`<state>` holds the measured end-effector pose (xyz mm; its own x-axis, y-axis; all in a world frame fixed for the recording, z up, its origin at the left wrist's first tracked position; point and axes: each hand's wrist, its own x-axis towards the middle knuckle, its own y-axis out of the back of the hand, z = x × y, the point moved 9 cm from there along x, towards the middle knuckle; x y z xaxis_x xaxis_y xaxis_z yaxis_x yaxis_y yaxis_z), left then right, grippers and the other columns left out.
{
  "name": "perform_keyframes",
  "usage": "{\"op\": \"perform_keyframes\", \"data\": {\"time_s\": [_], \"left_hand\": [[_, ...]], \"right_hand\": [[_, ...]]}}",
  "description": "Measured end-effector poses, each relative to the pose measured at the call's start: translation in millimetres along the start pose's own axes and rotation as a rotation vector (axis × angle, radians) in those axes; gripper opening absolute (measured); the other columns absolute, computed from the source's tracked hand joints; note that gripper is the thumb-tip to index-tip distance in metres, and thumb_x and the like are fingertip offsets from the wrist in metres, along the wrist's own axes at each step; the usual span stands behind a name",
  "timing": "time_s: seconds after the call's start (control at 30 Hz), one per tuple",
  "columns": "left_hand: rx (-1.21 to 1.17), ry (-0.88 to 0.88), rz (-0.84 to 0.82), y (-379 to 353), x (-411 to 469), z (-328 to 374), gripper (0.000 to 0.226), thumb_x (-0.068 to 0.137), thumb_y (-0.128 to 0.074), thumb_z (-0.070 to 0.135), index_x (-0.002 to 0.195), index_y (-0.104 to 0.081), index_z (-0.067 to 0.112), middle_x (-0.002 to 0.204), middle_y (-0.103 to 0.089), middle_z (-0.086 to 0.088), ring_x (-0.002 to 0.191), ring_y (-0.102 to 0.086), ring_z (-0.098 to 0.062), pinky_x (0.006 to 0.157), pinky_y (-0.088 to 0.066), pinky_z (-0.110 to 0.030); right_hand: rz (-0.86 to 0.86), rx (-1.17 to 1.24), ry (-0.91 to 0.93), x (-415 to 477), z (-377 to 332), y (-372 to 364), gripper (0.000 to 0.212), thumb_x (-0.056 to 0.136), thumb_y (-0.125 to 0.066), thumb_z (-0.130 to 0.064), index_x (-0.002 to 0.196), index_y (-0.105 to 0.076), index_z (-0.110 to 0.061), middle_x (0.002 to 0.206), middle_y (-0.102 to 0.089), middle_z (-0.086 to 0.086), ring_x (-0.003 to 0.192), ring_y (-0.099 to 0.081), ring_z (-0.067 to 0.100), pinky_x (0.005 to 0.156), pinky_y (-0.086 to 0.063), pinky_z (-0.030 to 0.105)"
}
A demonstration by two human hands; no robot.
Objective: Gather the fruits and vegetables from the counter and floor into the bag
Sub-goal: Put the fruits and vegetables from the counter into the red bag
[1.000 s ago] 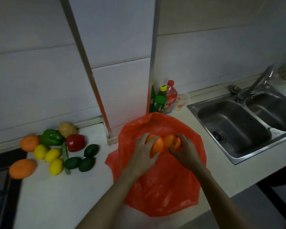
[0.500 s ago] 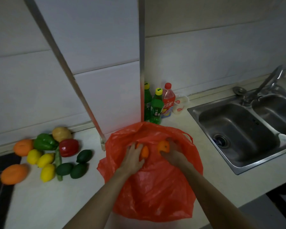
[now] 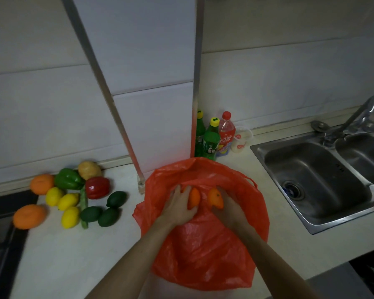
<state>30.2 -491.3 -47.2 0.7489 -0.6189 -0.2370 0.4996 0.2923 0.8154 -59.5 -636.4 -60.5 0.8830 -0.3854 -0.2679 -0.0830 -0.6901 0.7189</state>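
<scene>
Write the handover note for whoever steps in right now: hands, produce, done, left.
Left hand: grip shut on an orange at the red bag mouth.
Right hand: grip shut on a second orange, same spot.
Done: bag lies open on the counter; neither orange released yet.
Left: the pile at left — two oranges, three lemons, three avocados, green pepper, red pepper, potato. Floor not in view.

Person, two bare forearms and hands.
Left hand (image 3: 177, 207) and right hand (image 3: 229, 209): no sleeves, gloves, rings, watch or bands visible; forearms uncovered to frame edge.
</scene>
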Motion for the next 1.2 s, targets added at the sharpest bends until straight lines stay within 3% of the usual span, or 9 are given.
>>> {"op": "perform_keyframes", "data": {"time_s": [0.1, 0.33, 0.47, 0.57, 0.67, 0.8, 0.97, 1.1, 1.2], "left_hand": [[-0.039, -0.06, 0.059, 24, -22, 10, 0.064, 0.082, -0.059, 0.045, 0.138, -0.033, 0.028, 0.135, -0.039, -0.002, 0.125, -0.044, -0.025, 0.098, -0.044, -0.042], [-0.088, -0.144, 0.245, 94, -92, 26, 0.061, 0.085, -0.056, 0.051, 0.139, -0.029, 0.038, 0.137, -0.041, 0.011, 0.122, -0.042, -0.008, 0.094, -0.039, -0.025], [-0.055, -0.133, 0.331, 126, -125, 1, 0.062, 0.087, -0.053, 0.052, 0.141, -0.027, 0.039, 0.143, -0.04, 0.01, 0.126, -0.042, -0.009, 0.097, -0.048, -0.034], [-0.021, -0.106, 0.397, 144, -147, -29, 0.059, 0.086, -0.054, 0.049, 0.139, -0.029, 0.04, 0.135, -0.049, 0.009, 0.117, -0.05, -0.009, 0.088, -0.052, -0.032], [-0.008, -0.069, 0.42, 155, -165, -68, 0.057, 0.084, -0.054, 0.049, 0.137, -0.036, 0.035, 0.132, -0.052, 0.007, 0.111, -0.054, -0.01, 0.084, -0.053, -0.033], [0.014, 0.017, 0.472, 172, -189, -124, 0.057, 0.083, -0.059, 0.043, 0.135, -0.041, 0.033, 0.124, -0.055, 0.008, 0.106, -0.054, -0.01, 0.074, -0.051, -0.027], [0.048, 0.086, 0.449, 181, -202, -187, 0.049, 0.082, -0.052, 0.046, 0.128, -0.041, 0.037, 0.118, -0.055, 0.01, 0.103, -0.055, -0.014, 0.067, -0.052, -0.036], [0.076, 0.116, 0.441, 182, -199, -225, 0.048, 0.082, -0.057, 0.041, 0.127, -0.045, 0.031, 0.114, -0.058, 0.005, 0.1, -0.057, -0.018, 0.061, -0.048, -0.032], [0.089, 0.143, 0.393, 179, -188, -248, 0.051, 0.08, -0.056, 0.041, 0.128, -0.048, 0.026, 0.114, -0.058, 0.0, 0.101, -0.057, -0.023, 0.06, -0.045, -0.033]], "right_hand": [[0.083, -0.035, 0.067, -21, -23, 4, 0.066, 0.083, -0.064, -0.036, 0.142, -0.036, -0.027, 0.141, -0.043, 0.011, 0.126, -0.044, 0.033, 0.103, -0.04, 0.044], [0.167, 0.019, 0.21, -54, -74, 10, 0.059, 0.083, -0.068, -0.038, 0.135, -0.044, -0.026, 0.129, -0.048, 0.002, 0.121, -0.044, 0.023, 0.099, -0.039, 0.039], [0.169, 0.021, 0.274, -64, -110, 7, 0.059, 0.083, -0.068, -0.039, 0.135, -0.042, -0.027, 0.127, -0.048, 0.001, 0.118, -0.044, 0.022, 0.094, -0.043, 0.039], [0.174, 0.0, 0.308, -69, -141, -2, 0.058, 0.085, -0.066, -0.038, 0.135, -0.04, -0.028, 0.13, -0.047, 0.0, 0.118, -0.044, 0.023, 0.097, -0.043, 0.042], [0.171, -0.027, 0.381, -75, -176, -19, 0.057, 0.086, -0.065, -0.035, 0.136, -0.039, -0.027, 0.132, -0.046, -0.001, 0.122, -0.042, 0.021, 0.102, -0.036, 0.037], [0.138, -0.038, 0.443, -78, -217, -51, 0.058, 0.088, -0.061, -0.036, 0.14, -0.036, -0.026, 0.134, -0.043, -0.003, 0.122, -0.039, 0.016, 0.1, -0.037, 0.031], [0.106, -0.058, 0.512, -73, -261, -89, 0.055, 0.087, -0.063, -0.036, 0.136, -0.04, -0.028, 0.137, -0.041, -0.005, 0.123, -0.036, 0.012, 0.101, -0.036, 0.026], [0.026, -0.077, 0.515, -59, -278, -126, 0.058, 0.088, -0.06, -0.039, 0.139, -0.036, -0.025, 0.141, -0.037, -0.003, 0.13, -0.033, 0.014, 0.108, -0.033, 0.029], [-0.029, -0.081, 0.511, -45, -283, -152, 0.053, 0.088, -0.061, -0.038, 0.135, -0.04, -0.024, 0.133, -0.043, 0.0, 0.124, -0.04, 0.017, 0.105, -0.038, 0.032]]}}
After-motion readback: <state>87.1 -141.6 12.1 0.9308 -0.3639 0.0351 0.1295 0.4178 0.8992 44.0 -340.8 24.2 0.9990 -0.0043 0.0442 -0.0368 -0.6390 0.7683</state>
